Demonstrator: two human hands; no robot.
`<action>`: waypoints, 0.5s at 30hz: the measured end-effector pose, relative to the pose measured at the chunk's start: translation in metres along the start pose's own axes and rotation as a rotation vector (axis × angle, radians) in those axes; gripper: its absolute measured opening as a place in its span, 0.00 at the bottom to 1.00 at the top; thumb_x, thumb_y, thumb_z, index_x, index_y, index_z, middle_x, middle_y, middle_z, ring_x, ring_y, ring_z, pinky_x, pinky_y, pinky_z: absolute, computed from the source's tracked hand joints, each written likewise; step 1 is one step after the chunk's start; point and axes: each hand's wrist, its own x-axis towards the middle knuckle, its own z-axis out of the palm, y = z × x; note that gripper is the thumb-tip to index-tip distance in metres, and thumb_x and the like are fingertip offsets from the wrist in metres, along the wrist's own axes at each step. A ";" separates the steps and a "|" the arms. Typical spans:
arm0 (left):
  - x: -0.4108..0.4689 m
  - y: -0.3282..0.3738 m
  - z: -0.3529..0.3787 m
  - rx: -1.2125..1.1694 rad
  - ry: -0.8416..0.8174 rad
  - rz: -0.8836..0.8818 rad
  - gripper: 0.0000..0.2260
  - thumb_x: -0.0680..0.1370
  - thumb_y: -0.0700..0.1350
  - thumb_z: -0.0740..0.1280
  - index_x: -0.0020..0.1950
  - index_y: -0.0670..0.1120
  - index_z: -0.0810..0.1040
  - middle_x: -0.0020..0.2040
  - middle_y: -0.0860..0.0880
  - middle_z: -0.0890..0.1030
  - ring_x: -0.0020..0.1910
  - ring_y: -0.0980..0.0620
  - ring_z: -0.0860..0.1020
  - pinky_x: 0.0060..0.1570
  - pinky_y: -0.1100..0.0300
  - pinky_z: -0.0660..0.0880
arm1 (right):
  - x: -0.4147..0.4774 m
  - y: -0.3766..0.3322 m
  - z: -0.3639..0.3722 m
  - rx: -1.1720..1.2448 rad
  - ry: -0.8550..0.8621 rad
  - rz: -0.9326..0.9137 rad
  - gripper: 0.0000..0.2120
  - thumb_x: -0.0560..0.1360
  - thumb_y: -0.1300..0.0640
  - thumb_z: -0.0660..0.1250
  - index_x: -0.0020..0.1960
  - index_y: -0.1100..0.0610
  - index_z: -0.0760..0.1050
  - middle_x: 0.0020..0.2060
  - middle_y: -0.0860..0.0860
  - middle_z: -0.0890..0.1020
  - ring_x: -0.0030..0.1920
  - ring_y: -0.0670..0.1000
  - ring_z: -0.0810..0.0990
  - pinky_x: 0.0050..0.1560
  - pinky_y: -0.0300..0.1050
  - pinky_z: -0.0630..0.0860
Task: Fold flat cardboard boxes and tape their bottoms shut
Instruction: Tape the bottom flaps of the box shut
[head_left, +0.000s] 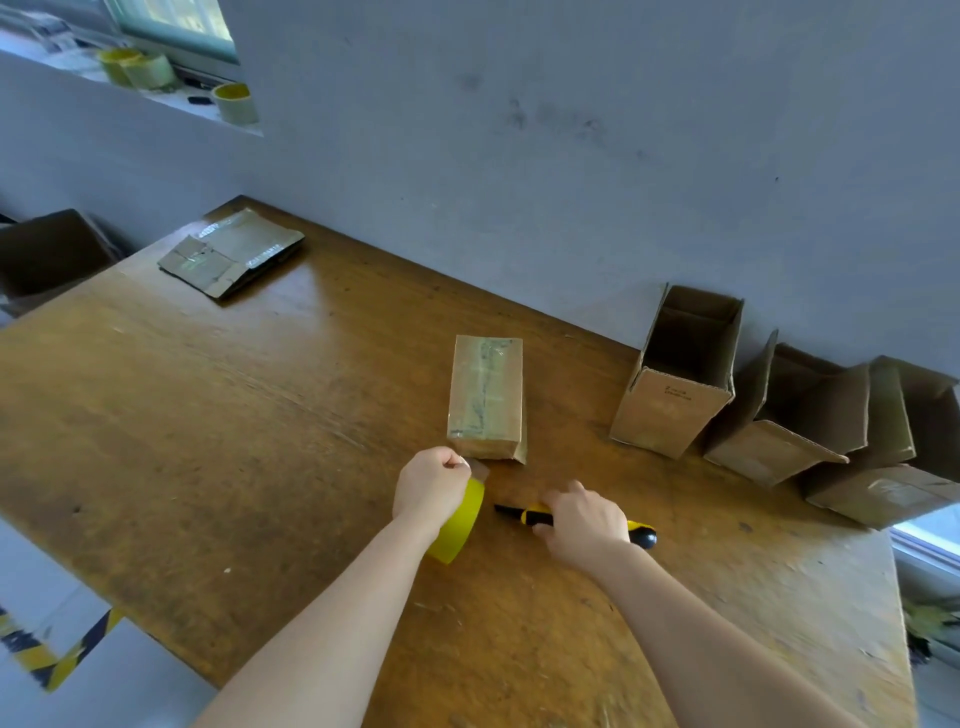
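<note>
Brown cardboard, creased and a little worn: the box (485, 400) stands near the middle of the table (234, 441), closed end up. Clear tape runs the length of that face over the seam, with a glossy band across its near edge. One loose flap shows at the box's lower right corner.

At 6 o'clock from the box, the left hand (431, 488) is clenched over a yellow roll (460, 525), thumb and fingertips pinched together just beside the box's near corner. A small brownish tab sits between that pinch and the box. I cannot tell whether it is tape joining roll to box. Most of the roll is hidden behind the hand and wrist.

At 5 o'clock, the right hand (584, 522) grasps a yellow-and-black knife (644, 535) lying along the table. The hand covers its middle, so only the dark tip and the butt show, and the blade is hard to make out.

At 3 o'clock, three open boxes (675, 384) line the wall. The far-right one is cut off by the picture's edge.

At 10 o'clock lies a flat stack (231, 252) of cardboard, its print too blurred to read.
</note>
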 end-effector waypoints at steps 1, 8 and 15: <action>0.001 -0.001 0.000 -0.001 -0.008 -0.002 0.06 0.78 0.48 0.64 0.47 0.49 0.80 0.44 0.50 0.80 0.45 0.52 0.77 0.38 0.60 0.71 | -0.001 0.004 0.006 0.017 -0.021 0.005 0.16 0.78 0.44 0.63 0.63 0.48 0.73 0.55 0.51 0.76 0.54 0.54 0.77 0.47 0.46 0.73; 0.006 -0.002 -0.001 -0.035 -0.016 -0.013 0.06 0.78 0.48 0.65 0.49 0.50 0.81 0.46 0.51 0.81 0.45 0.53 0.77 0.39 0.60 0.72 | -0.001 -0.009 -0.013 0.141 0.434 -0.073 0.23 0.72 0.38 0.68 0.59 0.53 0.73 0.54 0.51 0.76 0.54 0.53 0.73 0.50 0.47 0.74; 0.012 -0.002 -0.002 -0.022 -0.023 -0.014 0.09 0.76 0.48 0.63 0.46 0.45 0.81 0.46 0.45 0.82 0.46 0.45 0.78 0.41 0.54 0.72 | 0.034 -0.056 -0.049 0.117 0.648 -0.311 0.35 0.71 0.45 0.72 0.74 0.51 0.62 0.73 0.56 0.65 0.74 0.58 0.60 0.71 0.55 0.59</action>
